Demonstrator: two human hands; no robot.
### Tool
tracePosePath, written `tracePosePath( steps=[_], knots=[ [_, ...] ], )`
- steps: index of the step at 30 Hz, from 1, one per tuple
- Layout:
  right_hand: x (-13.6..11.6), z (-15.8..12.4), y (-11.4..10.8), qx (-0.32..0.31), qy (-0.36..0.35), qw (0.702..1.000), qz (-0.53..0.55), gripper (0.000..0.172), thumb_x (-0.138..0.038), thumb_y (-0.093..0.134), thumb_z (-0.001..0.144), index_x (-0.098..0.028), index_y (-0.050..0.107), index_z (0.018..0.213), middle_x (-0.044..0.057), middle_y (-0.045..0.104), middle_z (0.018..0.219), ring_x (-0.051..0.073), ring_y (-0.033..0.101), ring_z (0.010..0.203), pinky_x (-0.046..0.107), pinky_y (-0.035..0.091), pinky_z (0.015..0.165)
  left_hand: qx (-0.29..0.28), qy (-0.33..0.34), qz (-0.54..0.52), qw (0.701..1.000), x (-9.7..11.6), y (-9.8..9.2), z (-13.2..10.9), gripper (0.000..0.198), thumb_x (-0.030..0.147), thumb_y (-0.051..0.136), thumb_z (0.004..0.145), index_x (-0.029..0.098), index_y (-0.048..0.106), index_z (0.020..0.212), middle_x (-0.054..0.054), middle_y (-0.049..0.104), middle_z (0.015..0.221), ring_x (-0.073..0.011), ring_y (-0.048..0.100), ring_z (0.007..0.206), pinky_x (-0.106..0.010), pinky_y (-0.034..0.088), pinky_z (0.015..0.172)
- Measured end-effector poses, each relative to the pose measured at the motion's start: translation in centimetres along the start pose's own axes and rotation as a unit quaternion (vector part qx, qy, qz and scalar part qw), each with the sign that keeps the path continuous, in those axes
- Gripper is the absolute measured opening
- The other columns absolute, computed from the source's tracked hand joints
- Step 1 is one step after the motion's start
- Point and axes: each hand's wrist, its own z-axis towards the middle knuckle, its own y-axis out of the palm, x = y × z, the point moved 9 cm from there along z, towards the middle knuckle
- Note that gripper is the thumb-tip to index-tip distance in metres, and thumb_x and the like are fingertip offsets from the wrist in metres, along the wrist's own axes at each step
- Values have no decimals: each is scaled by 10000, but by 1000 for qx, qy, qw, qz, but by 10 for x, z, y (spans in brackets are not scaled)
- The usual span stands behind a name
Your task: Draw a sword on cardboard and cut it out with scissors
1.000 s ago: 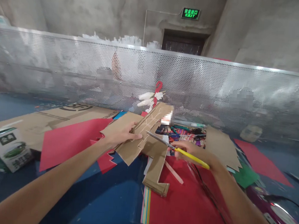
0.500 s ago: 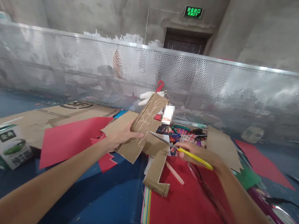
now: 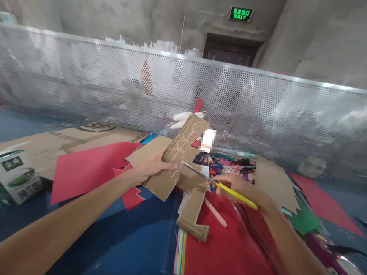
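A cardboard piece (image 3: 183,144) with pale drawn lines and a stepped lower edge is gripped along its left side by my left hand (image 3: 151,166), the thumb lying on its face. My right hand (image 3: 233,186) is closed round yellow-handled scissors (image 3: 236,196). Their metal blades point left, with the tips at the right edge of the drawn piece; whether they touch it I cannot tell. Another cut cardboard piece (image 3: 192,210) hangs or lies just below, over a stack of red paper (image 3: 225,251).
Red paper (image 3: 85,168) and flat cardboard (image 3: 85,136) lie at the left, near a green and white carton (image 3: 15,175). Pens and small tools (image 3: 229,164) fill the centre back. At the right are cardboard (image 3: 275,180), green paper (image 3: 306,219) and a purple device (image 3: 335,264).
The scissors and my right hand have shifted slightly left against the cardboard. My left hand keeps its hold. The whole view has moved a little.
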Motion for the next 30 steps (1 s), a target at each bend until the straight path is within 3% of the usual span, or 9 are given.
tracePosePath(
  steps=[6,11,15,23,30],
  knots=[
    [-7,4,-2,18,-48,998,-34,512,-556,656,904,-148,737,1203,15,599,761,133,414,615,250,287,564,-17,-1,30,999,0,2,0,875,308,879,700,312,473,1475,-95,712,1330,-300,738,1068,-476,621,907],
    [-13,3,-3,22,-45,998,-49,419,-517,649,916,-143,758,1069,-16,508,698,119,345,612,252,238,563,-11,17,25,999,4,3,-1,852,281,866,713,314,478,1471,-92,688,1371,-292,726,1098,-485,601,952],
    [-21,-1,-5,33,-36,997,-52,365,-496,667,902,-147,759,958,-11,526,696,126,369,629,253,243,570,-6,14,26,1000,5,4,-2,825,283,862,719,315,497,1458,-91,700,1352,-286,733,1083,-491,590,972],
    [-18,1,-4,30,-45,997,-54,393,-509,647,905,-156,780,1013,-14,530,669,122,339,605,257,235,565,-1,25,27,999,5,1,0,846,316,885,688,309,512,1448,-90,710,1336,-330,686,1203,-525,574,1006],
    [-15,0,-3,25,-35,998,-40,420,-518,652,905,-161,777,1089,-26,529,660,118,365,583,246,236,540,-6,26,34,999,2,0,1,843,339,873,714,302,482,1460,-94,731,1291,-332,693,1192,-539,565,1017]
  ],
)
